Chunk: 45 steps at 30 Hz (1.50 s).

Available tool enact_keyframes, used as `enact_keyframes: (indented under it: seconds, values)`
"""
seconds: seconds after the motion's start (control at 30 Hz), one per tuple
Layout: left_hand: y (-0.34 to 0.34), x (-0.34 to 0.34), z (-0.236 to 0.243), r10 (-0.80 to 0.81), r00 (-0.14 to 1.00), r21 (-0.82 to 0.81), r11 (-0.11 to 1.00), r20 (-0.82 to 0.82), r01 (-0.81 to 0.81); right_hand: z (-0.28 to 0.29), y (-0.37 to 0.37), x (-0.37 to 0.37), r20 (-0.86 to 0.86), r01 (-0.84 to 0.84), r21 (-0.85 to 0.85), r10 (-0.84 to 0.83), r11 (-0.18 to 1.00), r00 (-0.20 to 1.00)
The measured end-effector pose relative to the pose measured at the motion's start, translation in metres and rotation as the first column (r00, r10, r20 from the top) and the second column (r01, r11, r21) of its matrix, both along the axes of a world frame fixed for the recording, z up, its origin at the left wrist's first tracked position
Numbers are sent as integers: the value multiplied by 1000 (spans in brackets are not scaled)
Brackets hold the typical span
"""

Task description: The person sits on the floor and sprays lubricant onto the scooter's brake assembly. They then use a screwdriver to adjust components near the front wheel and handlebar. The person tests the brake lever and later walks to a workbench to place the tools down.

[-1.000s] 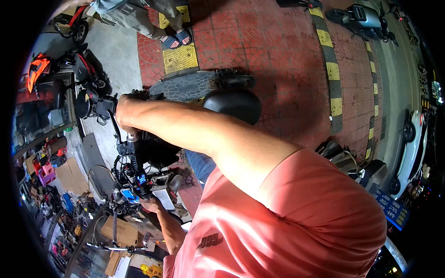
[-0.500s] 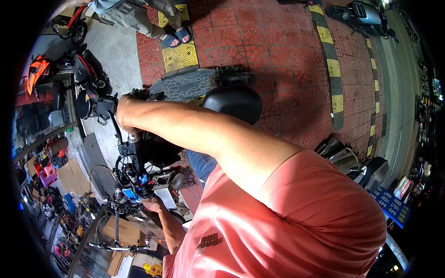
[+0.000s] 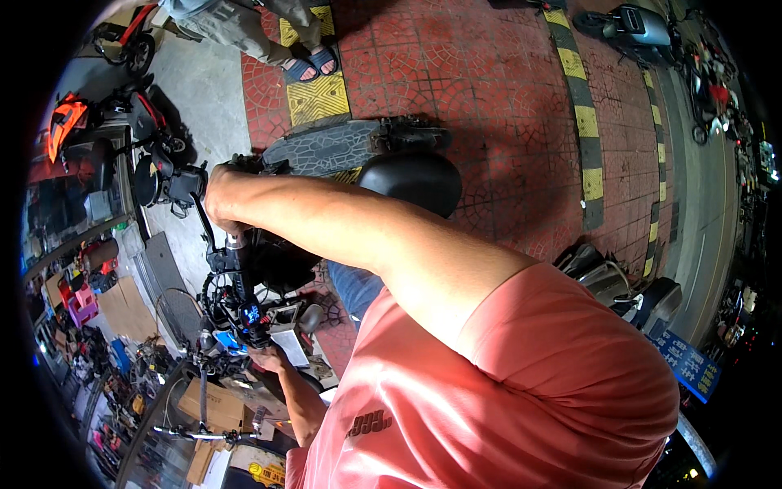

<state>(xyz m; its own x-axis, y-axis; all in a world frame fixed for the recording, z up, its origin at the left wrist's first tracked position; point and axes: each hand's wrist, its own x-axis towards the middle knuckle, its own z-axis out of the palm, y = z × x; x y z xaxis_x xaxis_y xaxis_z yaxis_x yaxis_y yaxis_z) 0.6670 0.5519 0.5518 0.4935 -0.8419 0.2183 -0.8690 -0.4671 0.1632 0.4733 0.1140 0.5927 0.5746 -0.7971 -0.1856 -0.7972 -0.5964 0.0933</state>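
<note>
A handlebar (image 3: 237,262) with a small lit display (image 3: 252,313) runs through the left half of the view. My right hand (image 3: 218,198) is closed around its upper end, fingers mostly hidden behind the wrist, close to a dark brake lever (image 3: 204,224). My left hand (image 3: 266,357) is wrapped on the bar's lower end, just below the display; its fingers show only in part. A black seat (image 3: 410,184) shows beyond my right forearm. Beside it lies a dark patterned footboard (image 3: 322,150).
A person in grey trousers and sandals (image 3: 302,67) stands at the top. Yellow-and-black strips (image 3: 586,121) cross the red paving (image 3: 472,73). Another scooter (image 3: 639,33) is at upper right. Boxes (image 3: 213,405) and cluttered parts fill the lower left. A blue sign (image 3: 687,364) stands right.
Both hands keep their places on the handlebar. A motorbike and rider have come into view on the road at the upper right.
</note>
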Motion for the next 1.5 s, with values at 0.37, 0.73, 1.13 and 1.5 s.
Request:
enact_keyframes:
  seconds: [0.37, 0.73, 1.13, 1.5]
  values:
    - [-16, -46, 54, -35, 999, 17, 999, -36, 36, 35, 16, -4, 65, -61, 2, 61, 998, 996]
    - [51, 41, -23, -6, 998, -140, 990, 57, 14, 97, 23, -28, 34, -248, 279, 249, 928, 968]
    - [-3, -8, 10, 113, 993, 132, 984, 31, -116, 44, 23, -10, -125, 52, -33, -56, 998, 991]
    - [10, -2, 14, 128, 991, 134, 982, 46, -133, 95, 3, -39, 107, -308, 425, 290, 851, 951]
